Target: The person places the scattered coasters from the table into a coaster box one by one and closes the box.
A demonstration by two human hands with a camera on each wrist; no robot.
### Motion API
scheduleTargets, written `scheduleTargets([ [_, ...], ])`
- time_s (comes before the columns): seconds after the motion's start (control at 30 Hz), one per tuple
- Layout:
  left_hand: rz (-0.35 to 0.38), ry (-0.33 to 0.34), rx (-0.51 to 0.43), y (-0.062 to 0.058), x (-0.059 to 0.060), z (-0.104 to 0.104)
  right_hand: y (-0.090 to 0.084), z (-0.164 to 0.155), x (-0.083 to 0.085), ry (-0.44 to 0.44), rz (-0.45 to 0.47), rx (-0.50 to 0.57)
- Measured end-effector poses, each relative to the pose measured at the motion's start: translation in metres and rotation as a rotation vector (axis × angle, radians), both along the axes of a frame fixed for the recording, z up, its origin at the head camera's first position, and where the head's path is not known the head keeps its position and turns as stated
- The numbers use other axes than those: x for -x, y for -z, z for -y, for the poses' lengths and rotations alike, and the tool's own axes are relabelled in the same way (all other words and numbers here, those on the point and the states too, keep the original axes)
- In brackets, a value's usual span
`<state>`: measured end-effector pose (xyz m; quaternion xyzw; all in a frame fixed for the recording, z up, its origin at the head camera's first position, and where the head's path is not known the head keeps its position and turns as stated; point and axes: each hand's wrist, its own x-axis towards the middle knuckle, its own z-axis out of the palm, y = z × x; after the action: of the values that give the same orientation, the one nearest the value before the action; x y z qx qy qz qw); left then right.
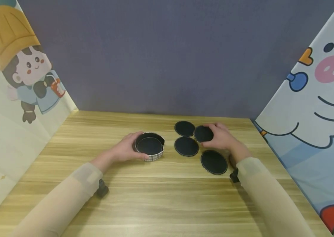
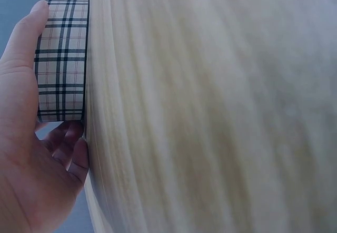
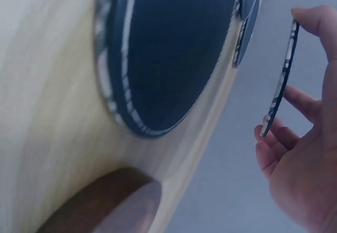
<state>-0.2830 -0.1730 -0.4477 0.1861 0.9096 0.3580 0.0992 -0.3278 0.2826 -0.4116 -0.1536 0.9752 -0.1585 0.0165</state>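
Observation:
My left hand (image 1: 128, 148) grips a round coaster holder (image 1: 154, 157) with a plaid outer wall, thumb on the near side. In the left wrist view the holder (image 2: 63, 59) stands on the table. A black disc lies inside it, and its rim has a gap on the right. My right hand (image 1: 221, 136) pinches a round black coaster (image 1: 203, 134) by its edges. The right wrist view shows this coaster (image 3: 280, 80) raised off the table, thin and edged in plaid. Near it lie a back coaster (image 1: 184, 128), a middle coaster (image 1: 186, 146) and a front coaster (image 1: 213, 162).
A brown rounded thing (image 3: 105, 201), partly hidden by the right forearm in the head view, lies on the wood-grain table (image 1: 155, 200). A grey panel (image 1: 161, 59) stands behind. Cartoon-printed walls, a left wall (image 1: 1, 131) and a right wall (image 1: 312, 158), flank the table.

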Motion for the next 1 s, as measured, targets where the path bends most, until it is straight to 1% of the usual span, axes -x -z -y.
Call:
scheduleTargets([
  [0.2, 0.002, 0.002, -0.002, 0.000, 0.000, 0.000, -0.010, 0.017, -0.011, -0.029, -0.015, 0.022],
  [0.43, 0.003, 0.003, -0.007, 0.001, 0.001, 0.001, -0.022, 0.039, -0.020, -0.075, -0.016, 0.072],
  [0.77, -0.018, 0.005, 0.004, 0.003, 0.003, 0.001, -0.029, 0.063, -0.025, -0.128, -0.007, 0.080],
  [1.0, -0.017, 0.004, 0.000, 0.001, 0.001, 0.000, -0.032, 0.084, -0.025, -0.173, 0.013, 0.078],
])
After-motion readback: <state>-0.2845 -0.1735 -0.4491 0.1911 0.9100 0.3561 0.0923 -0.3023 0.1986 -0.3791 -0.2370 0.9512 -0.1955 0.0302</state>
